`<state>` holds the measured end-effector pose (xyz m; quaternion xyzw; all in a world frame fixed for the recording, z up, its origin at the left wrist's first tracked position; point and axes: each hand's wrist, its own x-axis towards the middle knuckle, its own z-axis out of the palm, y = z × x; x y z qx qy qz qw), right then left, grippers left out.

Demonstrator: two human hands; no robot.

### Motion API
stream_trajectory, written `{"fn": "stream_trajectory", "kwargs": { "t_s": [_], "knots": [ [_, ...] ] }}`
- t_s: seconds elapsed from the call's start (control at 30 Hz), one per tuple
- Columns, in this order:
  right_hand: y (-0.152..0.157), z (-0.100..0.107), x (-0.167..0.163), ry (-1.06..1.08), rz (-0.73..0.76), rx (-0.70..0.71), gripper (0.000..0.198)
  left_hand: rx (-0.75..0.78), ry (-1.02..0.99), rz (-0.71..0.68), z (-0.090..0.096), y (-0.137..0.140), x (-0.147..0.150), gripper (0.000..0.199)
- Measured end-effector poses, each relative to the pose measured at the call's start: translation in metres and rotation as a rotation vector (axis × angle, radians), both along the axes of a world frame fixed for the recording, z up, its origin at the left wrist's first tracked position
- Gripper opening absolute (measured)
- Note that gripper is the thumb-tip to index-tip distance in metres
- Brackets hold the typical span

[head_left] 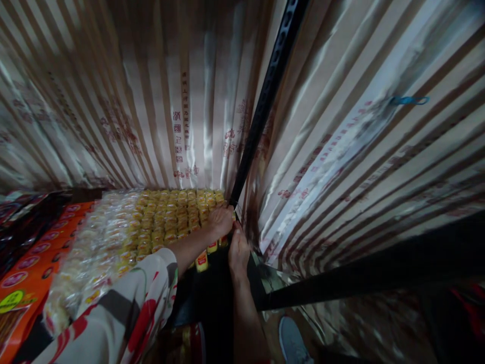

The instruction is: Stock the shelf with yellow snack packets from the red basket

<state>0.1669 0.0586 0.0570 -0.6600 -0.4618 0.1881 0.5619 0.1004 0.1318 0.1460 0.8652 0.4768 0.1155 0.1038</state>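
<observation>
My left hand (222, 221) reaches over the right end of a block of small yellow packets (166, 215), its fingers curled beside the foot of a black slotted post (261, 108). Close against it is my right hand (239, 250), fingers bent upward and pressed together. A sliver of something pale yellow shows between the two hands; its kind is hidden by the fingers. Just below my left wrist, a yellow packet with a red label (202, 261) sticks out at the front of the rows.
Clear-wrapped packets (102, 237) and orange bags (36, 258) lie to the left on the dark shelf. Printed pale curtains (151, 91) hang behind and at the right. A dark crossbar (341, 275) runs to the right. A light shoe (293, 339) shows below.
</observation>
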Motion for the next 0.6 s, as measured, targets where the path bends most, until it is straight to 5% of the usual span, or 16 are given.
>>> {"fn": "stream_trajectory", "kwargs": {
  "t_s": [0.4, 0.6],
  "knots": [
    [0.003, -0.007, -0.001, 0.070, 0.011, -0.059, 0.065, -0.015, -0.051, 0.055, 0.009, -0.007, -0.002, 0.022],
    [0.003, -0.017, 0.001, 0.063, -0.047, 0.015, 0.059, 0.039, -0.373, 0.030, 0.023, -0.057, -0.022, 0.025]
  ]
}}
